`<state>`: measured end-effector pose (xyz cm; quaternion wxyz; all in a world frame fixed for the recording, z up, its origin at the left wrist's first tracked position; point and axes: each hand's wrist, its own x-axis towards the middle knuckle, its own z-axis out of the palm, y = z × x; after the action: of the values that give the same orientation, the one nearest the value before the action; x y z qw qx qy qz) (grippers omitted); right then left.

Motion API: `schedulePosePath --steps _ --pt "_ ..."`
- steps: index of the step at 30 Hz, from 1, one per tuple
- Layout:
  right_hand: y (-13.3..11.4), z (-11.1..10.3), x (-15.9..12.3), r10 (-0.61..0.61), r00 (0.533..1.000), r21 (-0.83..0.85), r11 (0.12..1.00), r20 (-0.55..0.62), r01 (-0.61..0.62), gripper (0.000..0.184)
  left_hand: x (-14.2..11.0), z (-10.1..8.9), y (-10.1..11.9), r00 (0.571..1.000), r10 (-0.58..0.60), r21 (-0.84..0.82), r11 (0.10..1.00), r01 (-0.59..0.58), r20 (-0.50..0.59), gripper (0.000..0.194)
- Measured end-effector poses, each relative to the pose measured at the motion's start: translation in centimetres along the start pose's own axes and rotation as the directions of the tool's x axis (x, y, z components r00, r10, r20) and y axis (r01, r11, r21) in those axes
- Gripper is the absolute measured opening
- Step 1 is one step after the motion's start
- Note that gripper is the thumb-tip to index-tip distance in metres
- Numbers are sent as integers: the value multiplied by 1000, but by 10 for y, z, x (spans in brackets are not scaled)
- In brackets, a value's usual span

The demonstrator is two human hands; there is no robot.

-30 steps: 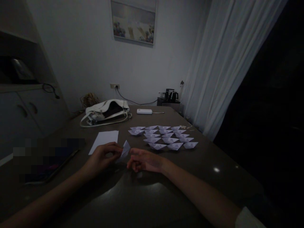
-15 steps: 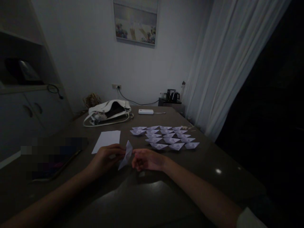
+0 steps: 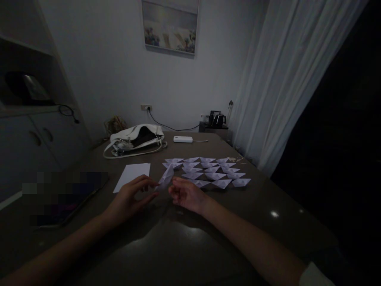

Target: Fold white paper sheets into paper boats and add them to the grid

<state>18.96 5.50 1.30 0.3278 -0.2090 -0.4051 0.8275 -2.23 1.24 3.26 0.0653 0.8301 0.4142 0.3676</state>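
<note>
Above the table, a folded white paper boat (image 3: 165, 178) is held tilted between my two hands, slightly blurred. My left hand (image 3: 131, 196) pinches its lower left end with the thumb and fingertips. On the other side, my right hand (image 3: 189, 195) has its fingers curled in, the tips at the boat's right edge; its exact grip is partly hidden. Just beyond my right hand stand several finished paper boats (image 3: 222, 183) in rows. A stack of white paper sheets (image 3: 133, 174) lies beyond my left hand.
A white handbag (image 3: 137, 139) and a white power bank (image 3: 183, 139) with a short cable rest at the table's far end. At the left lies a dark, pixelated flat object (image 3: 68, 198). Small pale bits (image 3: 235, 159) lie behind the boats. A white curtain (image 3: 274, 87) hangs at right.
The paper boat has moved up, away from me and slightly right, leaning over more. My right hand has followed it, and my left fingers have spread a little wider.
</note>
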Motion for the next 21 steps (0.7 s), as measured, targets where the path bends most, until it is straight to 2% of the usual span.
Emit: schedulePosePath --steps 6,13,18,21 --pt "3 0 0 10 999 0 1000 46 -10 31 0 5 -7 999 -51 7 999 51 -2 23" --pt "4 3 -2 37 994 3 999 105 -38 30 1 6 -5 998 -36 23 999 35 43 13" --pt "6 5 -3 49 987 -8 999 150 -48 35 -1 6 -11 999 -35 9 999 35 14 13" --pt "6 5 -3 89 990 -44 995 105 -85 34 0 6 -15 998 -54 -13 998 54 -25 14"
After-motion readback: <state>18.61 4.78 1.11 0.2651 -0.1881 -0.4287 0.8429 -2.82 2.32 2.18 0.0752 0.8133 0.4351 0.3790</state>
